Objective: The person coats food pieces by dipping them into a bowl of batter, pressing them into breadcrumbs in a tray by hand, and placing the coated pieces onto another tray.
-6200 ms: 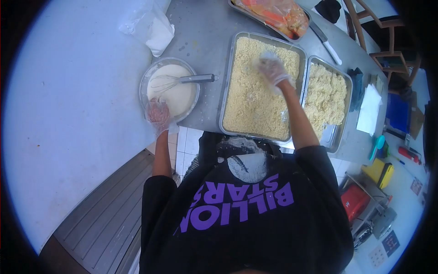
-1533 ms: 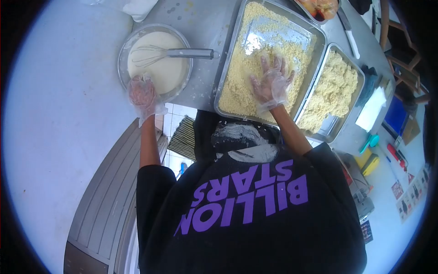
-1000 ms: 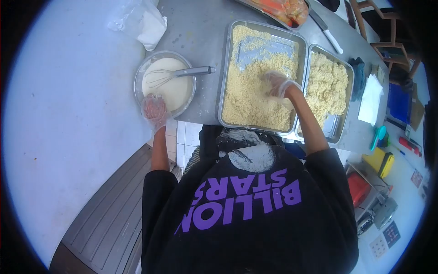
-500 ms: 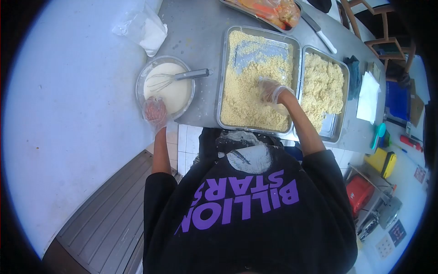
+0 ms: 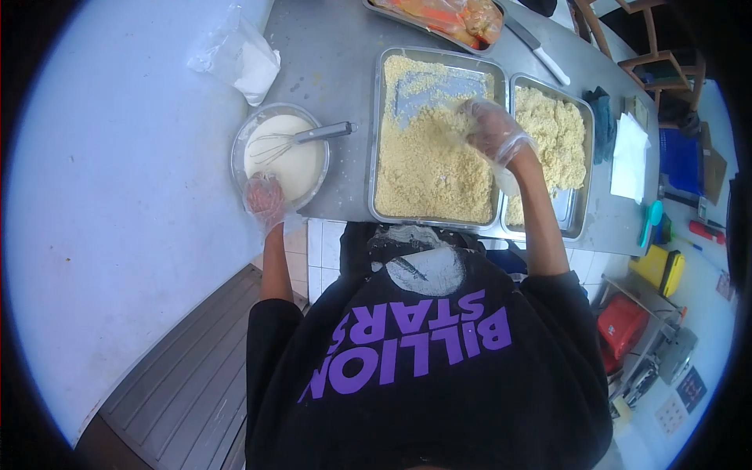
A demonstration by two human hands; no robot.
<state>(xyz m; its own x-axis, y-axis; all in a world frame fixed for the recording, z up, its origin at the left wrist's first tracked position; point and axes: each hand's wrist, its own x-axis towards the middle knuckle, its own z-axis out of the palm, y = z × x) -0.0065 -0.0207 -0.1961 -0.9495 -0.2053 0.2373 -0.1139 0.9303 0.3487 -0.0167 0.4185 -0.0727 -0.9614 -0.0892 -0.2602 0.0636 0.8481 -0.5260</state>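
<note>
R hand [image 5: 492,131] shifted twd 2nd tray [image 5: 562,207], knife [image 5: 537,50] by far tray [image 5: 424,30]

Crumbs [image 5: 435,176]: pale yellow, coarse, loose, in metal tray [image 5: 377,141], beneath and beside right hand [image 5: 487,129]. White liquid [image 5: 301,168]: smooth, in round bowl [image 5: 237,149] at left hand [image 5: 265,196]. Whisk [image 5: 317,133]: tilted, wires in liquid beyond left hand.

Liquid [image 5: 304,174]: white, beside the left hand [image 5: 265,196]. Crumbs [image 5: 435,172]: pale yellow, at the right hand [image 5: 492,129]. Cloth [image 5: 601,129]: dark teal, right of that hand; utensil [image 5: 651,222]: turquoise, farther out. Shirt [image 5: 439,423]: black, purple lettering [image 5: 389,362], below both hands.
</note>
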